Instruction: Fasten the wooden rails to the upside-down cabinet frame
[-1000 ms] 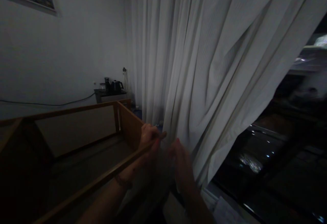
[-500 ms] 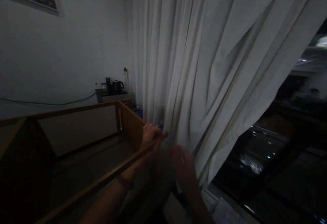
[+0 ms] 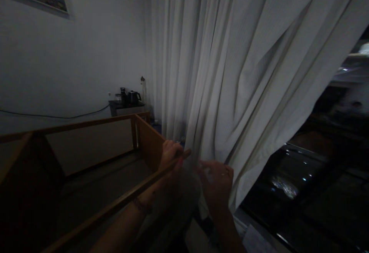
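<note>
A brown wooden cabinet frame (image 3: 151,132) with open compartments fills the lower left. Its near rail (image 3: 121,202) runs up to a corner beside the curtain. At that corner my left hand (image 3: 170,153) is closed around the end of the rail, its forearm passing behind the wood. Just right of the corner, my right hand (image 3: 217,182) is raised in front of the white curtain (image 3: 230,91). Its thumb and forefinger come together in a pinch, slightly blurred. Anything between those fingertips is too dark and small to make out.
A black kettle (image 3: 133,97) stands on a small cabinet (image 3: 129,110) in the far corner. A dark cable (image 3: 66,117) runs along the wall. Dark reflective glass (image 3: 300,180) lies to the right, and papers (image 3: 256,239) are low near my right arm.
My right hand has risen slightly and turned, with its fingers now bent toward the thumb. My left hand stays on the rail's end.
</note>
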{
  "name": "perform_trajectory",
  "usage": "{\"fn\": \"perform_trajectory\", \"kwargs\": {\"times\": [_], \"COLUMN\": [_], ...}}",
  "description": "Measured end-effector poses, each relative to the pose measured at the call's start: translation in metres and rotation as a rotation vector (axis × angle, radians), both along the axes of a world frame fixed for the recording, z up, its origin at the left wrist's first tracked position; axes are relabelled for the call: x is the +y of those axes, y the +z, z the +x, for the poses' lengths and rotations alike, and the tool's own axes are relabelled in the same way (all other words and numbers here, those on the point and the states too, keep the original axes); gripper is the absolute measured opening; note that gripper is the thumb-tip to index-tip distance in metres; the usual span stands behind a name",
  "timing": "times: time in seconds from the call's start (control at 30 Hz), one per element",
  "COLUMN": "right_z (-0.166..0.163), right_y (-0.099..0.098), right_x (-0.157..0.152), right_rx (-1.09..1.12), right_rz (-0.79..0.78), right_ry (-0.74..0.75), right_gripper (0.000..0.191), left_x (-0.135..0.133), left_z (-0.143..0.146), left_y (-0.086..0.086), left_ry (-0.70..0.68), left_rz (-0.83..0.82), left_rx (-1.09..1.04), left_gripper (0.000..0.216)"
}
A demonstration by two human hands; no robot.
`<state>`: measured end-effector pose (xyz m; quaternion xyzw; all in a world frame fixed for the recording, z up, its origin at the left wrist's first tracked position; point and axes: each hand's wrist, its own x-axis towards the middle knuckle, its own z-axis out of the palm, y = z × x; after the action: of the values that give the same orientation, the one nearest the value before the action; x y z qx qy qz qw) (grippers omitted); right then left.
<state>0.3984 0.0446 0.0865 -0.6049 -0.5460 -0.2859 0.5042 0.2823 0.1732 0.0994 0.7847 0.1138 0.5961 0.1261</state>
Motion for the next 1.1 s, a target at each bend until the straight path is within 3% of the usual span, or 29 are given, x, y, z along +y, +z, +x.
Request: {"fn": "perform_trajectory", "kwargs": {"times": [0.1,0.2,0.4,0.53,0.6,0.87,1.1], "right_z": [0.003,-0.005,-0.033,-0.041,-0.039,-0.023,-0.013], "right_y": [0.001,-0.002,0.002,0.011,0.012,0.009,0.007], "right_x": [-0.001,0.002,0.004,0.002,0.002,0.001,-0.009], "right_rx": [-0.124,-0.084,0.484,0.908,1.013,0.851,0.504], "right_rz": [-0.024,-0.064,-0.111,-0.243,-0.294,-0.222,-0.121], "right_ry": [-0.077,-0.048,0.228,0.432,0.499,0.517,0.336], "right_gripper": [0.031,0.047,0.061,0.066,0.066,0.056,0.026], "left_x": [-0.002,-0.006,-0.011,-0.012,-0.012,0.002,0.004], "left_z": [-0.001,-0.004,-0.007,-0.005,-0.005,0.002,0.003], "left_y": [0.001,0.004,0.008,0.005,0.005,0.0,-0.002], "left_ry": [0.0,-0.007,-0.01,-0.002,-0.011,-0.004,0.019], "left_rz": [-0.008,-0.029,-0.06,-0.077,-0.075,0.026,-0.012], "left_rx": [0.001,0.026,0.08,0.028,0.017,-0.029,0.013], "left_gripper": [0.03,0.025,0.021,0.021,0.021,0.033,0.033]}}
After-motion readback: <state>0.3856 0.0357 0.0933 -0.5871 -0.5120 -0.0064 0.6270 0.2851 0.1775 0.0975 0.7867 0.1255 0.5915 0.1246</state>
